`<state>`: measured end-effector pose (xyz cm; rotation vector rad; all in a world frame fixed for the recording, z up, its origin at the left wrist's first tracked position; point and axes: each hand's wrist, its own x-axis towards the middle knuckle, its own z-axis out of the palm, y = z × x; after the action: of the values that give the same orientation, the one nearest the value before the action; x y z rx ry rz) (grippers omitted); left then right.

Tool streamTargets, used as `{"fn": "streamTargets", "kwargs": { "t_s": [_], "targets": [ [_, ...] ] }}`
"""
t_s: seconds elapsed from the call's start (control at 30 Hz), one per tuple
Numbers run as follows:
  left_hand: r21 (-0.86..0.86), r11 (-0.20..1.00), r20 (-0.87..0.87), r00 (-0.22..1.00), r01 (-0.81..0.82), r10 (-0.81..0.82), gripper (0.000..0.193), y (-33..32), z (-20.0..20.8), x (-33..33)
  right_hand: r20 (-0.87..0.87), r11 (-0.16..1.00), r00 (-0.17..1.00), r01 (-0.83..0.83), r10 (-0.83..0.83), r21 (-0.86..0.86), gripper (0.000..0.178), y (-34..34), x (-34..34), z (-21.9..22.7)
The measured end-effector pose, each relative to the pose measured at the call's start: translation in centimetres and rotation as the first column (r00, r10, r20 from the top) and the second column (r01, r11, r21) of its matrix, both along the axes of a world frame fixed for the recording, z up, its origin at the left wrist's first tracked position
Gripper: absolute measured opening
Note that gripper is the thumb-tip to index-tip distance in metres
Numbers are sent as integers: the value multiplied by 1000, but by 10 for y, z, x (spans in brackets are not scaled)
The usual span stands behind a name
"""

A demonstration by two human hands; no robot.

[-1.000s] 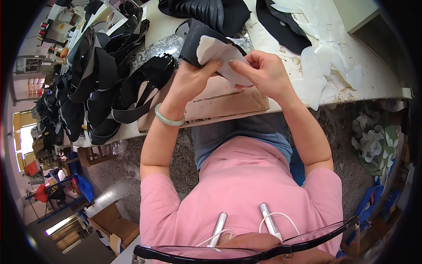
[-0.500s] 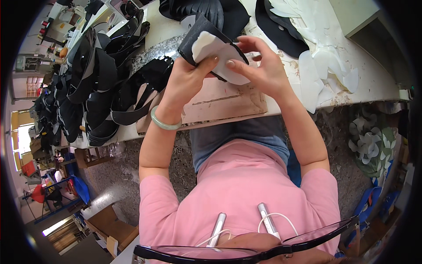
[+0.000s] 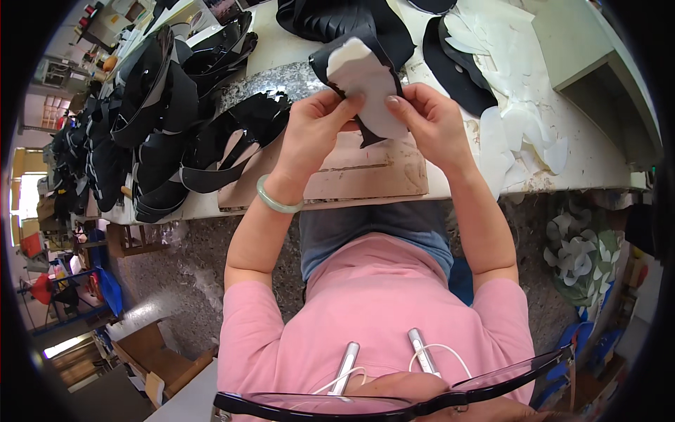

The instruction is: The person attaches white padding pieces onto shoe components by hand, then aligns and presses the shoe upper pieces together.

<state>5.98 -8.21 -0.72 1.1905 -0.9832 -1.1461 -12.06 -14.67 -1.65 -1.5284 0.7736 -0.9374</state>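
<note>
The left hand (image 3: 315, 133) and right hand (image 3: 439, 130) are pinching a black shoe upper (image 3: 323, 63) with white lining (image 3: 369, 81), seemingly aligning edges; the next move is likely calling for even thumb pressure.

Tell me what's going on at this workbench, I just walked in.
A person in a pink top is holding up a black piece with a white sheet over its near face. The left hand and right hand grip opposite sides, thumbs on the white. It is held above a tan board. Black parts are heaped to the left, and thin white pieces lie to the right.
</note>
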Motion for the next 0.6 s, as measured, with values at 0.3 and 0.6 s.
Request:
{"fn": "streamTargets", "kwargs": {
  "t_s": [0.3, 0.6],
  "targets": [
    [-37, 998, -16, 999, -49, 49, 29, -6, 6, -3, 52, 961, 966, -256, 252, 101, 31, -5, -7, 19],
    [-190, 974, 648, 761, 128, 26, 27, 44, 64, 11, -392, 826, 916, -159, -81, -541, 14, -16, -10, 60]
  ]
}}
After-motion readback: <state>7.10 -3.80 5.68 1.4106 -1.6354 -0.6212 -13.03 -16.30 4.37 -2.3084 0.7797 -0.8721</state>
